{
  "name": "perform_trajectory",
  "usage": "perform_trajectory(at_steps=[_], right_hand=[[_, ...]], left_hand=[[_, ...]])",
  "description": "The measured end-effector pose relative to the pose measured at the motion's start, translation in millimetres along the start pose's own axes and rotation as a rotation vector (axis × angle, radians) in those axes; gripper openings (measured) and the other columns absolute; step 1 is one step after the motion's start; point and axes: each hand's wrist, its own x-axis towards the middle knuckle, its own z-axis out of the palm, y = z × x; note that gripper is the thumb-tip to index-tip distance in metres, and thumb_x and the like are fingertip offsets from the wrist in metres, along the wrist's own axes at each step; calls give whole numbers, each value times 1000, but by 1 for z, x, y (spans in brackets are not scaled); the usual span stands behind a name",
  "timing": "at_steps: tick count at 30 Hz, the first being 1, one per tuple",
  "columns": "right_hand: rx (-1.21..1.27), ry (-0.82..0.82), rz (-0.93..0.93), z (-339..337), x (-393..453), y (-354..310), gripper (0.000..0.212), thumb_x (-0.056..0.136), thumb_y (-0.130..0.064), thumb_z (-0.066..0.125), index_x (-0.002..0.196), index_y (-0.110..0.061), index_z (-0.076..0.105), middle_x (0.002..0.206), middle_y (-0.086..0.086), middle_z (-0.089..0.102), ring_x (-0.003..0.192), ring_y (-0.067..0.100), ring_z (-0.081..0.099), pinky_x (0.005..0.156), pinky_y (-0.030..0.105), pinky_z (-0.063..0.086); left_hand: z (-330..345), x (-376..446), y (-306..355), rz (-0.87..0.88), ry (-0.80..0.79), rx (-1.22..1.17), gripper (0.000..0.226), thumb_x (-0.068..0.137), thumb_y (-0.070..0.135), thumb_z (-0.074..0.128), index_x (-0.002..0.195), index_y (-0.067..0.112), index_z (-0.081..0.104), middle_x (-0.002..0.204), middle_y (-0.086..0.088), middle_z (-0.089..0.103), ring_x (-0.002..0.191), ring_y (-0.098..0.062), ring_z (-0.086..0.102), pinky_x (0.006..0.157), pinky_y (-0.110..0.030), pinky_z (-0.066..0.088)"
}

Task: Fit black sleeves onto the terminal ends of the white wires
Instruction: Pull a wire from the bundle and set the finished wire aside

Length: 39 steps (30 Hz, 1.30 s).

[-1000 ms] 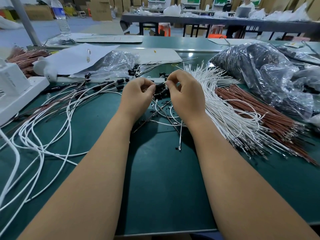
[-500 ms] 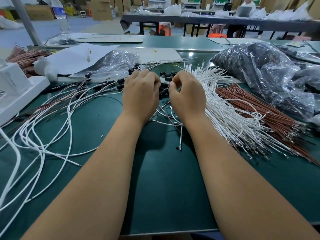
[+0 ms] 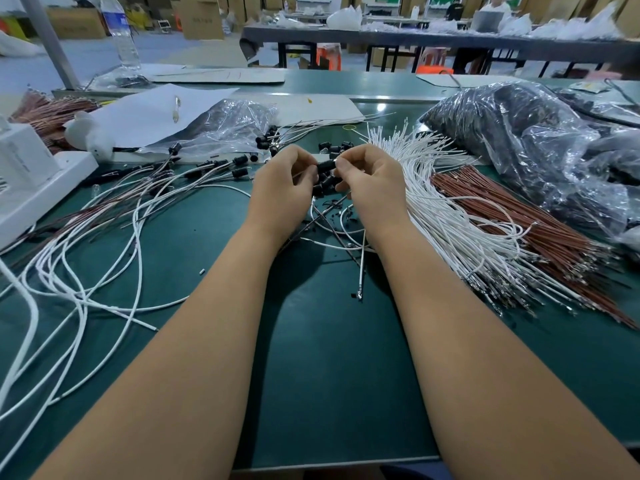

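My left hand and my right hand meet over the green table, and between their fingertips they pinch one black sleeve. More loose black sleeves lie just under the hands. A white wire hangs down from the hands toward me, its metal terminal resting on the mat. A fan of bare white wires lies to the right. Sleeved white wires sprawl on the left.
Brown wires lie beside the white fan. Clear plastic bags of black parts fill the right side, and a smaller bag sits behind the hands. A white device stands at the left edge. Paper and a bottle sit at the back.
My left hand has turned and drawn back off the sleeve pile. Both hands have risen slightly and now pinch one sleeve between them.
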Motion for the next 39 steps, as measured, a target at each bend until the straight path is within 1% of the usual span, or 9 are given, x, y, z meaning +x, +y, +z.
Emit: perform_trajectory(at_steps=[2, 5, 13, 17, 21, 25, 30, 34, 39], right_hand=[[-72, 26, -54, 0, 1, 2, 19, 88, -9, 65, 74, -22, 62, 73, -4, 63, 72, 23, 62, 68, 31, 53], [-149, 52, -109, -1, 2, 3, 13, 87, -12, 67, 78, -21, 66, 71, -11, 62, 68, 14, 60, 67, 27, 50], [-180, 38, -159, -3, 3, 2, 11, 87, -11, 68, 82, -21, 68, 73, -12, 63, 64, 6, 56, 66, 26, 50], [-150, 22, -147, -3, 3, 0, 15, 87, -7, 67, 83, -21, 69, 75, -9, 65, 70, 16, 63, 67, 25, 52], [-127, -18, -125, -1, 2, 0, 20, 88, 1, 62, 90, -17, 72, 83, 4, 70, 77, 23, 68, 72, 30, 57], [-68, -23, -123, 0, 0, 0, 12, 84, -4, 69, 87, -15, 72, 75, -4, 68, 66, 5, 64, 66, 20, 55], [24, -39, -57, 1, 1, 3, 15, 87, -5, 68, 95, -16, 65, 76, 1, 68, 61, 5, 64, 63, 23, 55], [122, -43, -28, 0, 2, 3, 15, 88, -3, 66, 86, -18, 65, 74, -1, 68, 59, 2, 63, 61, 16, 50], [214, 4, 4, 0, 5, 6, 17, 89, 0, 63, 84, -17, 64, 75, 2, 67, 63, 8, 64, 65, 21, 53]], left_hand=[[0, 0, 1, 2, 2, -18, 5, 91, 7, 58, 93, 10, 62, 82, -4, 66, 80, -19, 63, 77, -25, 51], [-1, 1, 0, -13, -9, -42, 5, 89, 8, 63, 93, 9, 63, 77, 3, 62, 72, -9, 58, 68, -13, 45], [-6, 0, 4, -67, 9, -158, 1, 84, 5, 68, 85, 4, 68, 67, -15, 61, 55, -13, 46, 51, -17, 36], [-7, 0, 5, -79, 12, -205, 1, 83, 3, 68, 82, 3, 69, 65, -14, 60, 53, -11, 45, 50, -14, 35], [-9, 1, 4, -90, 29, -225, 9, 83, 4, 70, 77, 11, 69, 54, -3, 48, 47, -7, 36, 48, -15, 29], [-9, 0, 6, -99, 32, -268, 6, 81, 3, 70, 77, 7, 70, 57, -8, 52, 54, -14, 41, 54, -22, 32], [-7, -1, 8, -101, -3, -305, 2, 81, 4, 71, 81, 5, 72, 49, 2, 48, 47, -7, 36, 49, -19, 30], [-6, 0, 9, -131, -12, -366, 10, 85, 2, 68, 91, 7, 73, 73, -8, 69, 66, -11, 61, 69, -22, 51], [-1, 2, 14, -135, -18, -374, 17, 89, 0, 62, 99, 9, 72, 78, 3, 70, 71, -4, 64, 76, -18, 53]])
